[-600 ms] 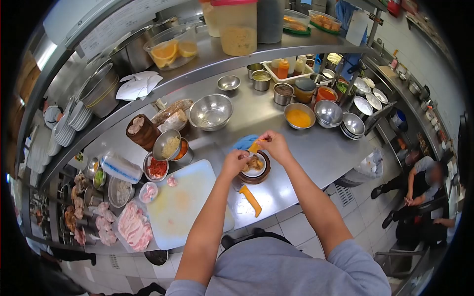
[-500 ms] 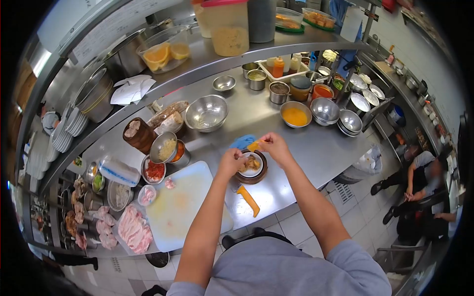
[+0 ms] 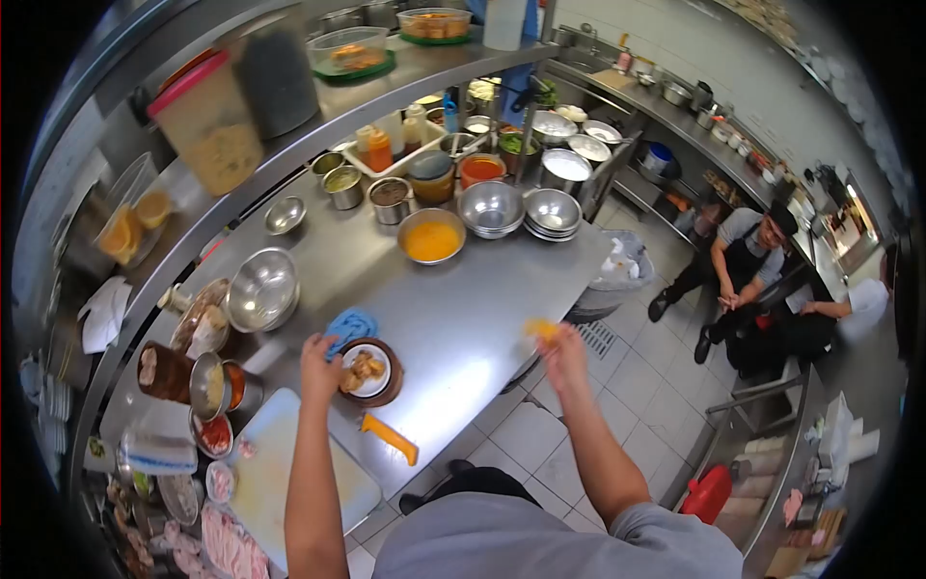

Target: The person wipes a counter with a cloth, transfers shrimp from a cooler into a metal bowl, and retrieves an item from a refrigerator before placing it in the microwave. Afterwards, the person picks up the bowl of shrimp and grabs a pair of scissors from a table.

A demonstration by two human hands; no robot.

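Grey-shirted wearer [image 3: 511, 531] at near edge of a steel table [image 3: 482, 309], both forearms reaching forward. White cutting board [image 3: 299, 473] to the left, stained yellowish, one small scrap of pink meat [image 3: 247, 448] near its far corner. Slab of pale raw meat [image 3: 230, 542] just beside the board. Right of the board, an orange-yellow handle-shaped object [image 3: 390, 440], lying flat.

Right hand [image 3: 567, 359]: closed, fingertips pinching a small orange-yellow piece [image 3: 543, 330], blurred. In this view it is well apart from the dishes, past the table edge, over the tiled floor.

Left hand [image 3: 321, 367]: fingers partly curled at the left side of a round brown vessel [image 3: 394, 388]; cannot tell whether they grip anything. Inside the vessel, a white bowl [image 3: 382, 386] holding browned chunks of food [image 3: 364, 369]. Crumpled blue cloth [image 3: 352, 326] directly behind, near the fingertips.

Farther back: large steel mixing bowl [image 3: 262, 289] on the left, bowl of orange liquid [image 3: 434, 259] mid-table, stacked steel bowls [image 3: 553, 214] to its right. Then squeeze bottles [image 3: 379, 151] in a white tray. Pink-lidded tub [image 3: 207, 125] on the shelf above. Seated person [image 3: 738, 261] beyond, hands together.
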